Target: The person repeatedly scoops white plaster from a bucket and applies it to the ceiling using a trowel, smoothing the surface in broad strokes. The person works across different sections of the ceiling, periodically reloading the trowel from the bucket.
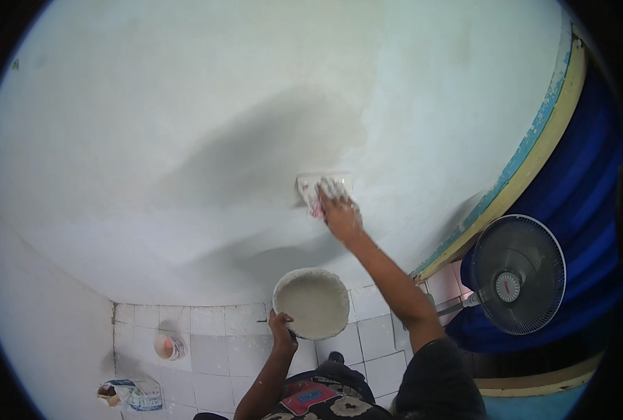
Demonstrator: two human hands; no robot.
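My right hand (341,215), its fingers smeared with white, is closed on a flat pale putty scraper (307,187) with reddish marks. The scraper's wide edge lies against the white wall (206,91), where a damp-looking grey shadow falls. Lower down, my left hand (282,329) grips the rim of a round bucket (278,288) at its left side. Pale grey-white putty (315,302) is inside, and dried white coats the rim.
A standing fan (513,276) is at the right before a blue curtain (591,189) and a doorframe (511,185) with peeling paint. On the tiled floor (210,353) at the left are a small tub (176,347) and an opened bag (143,395).
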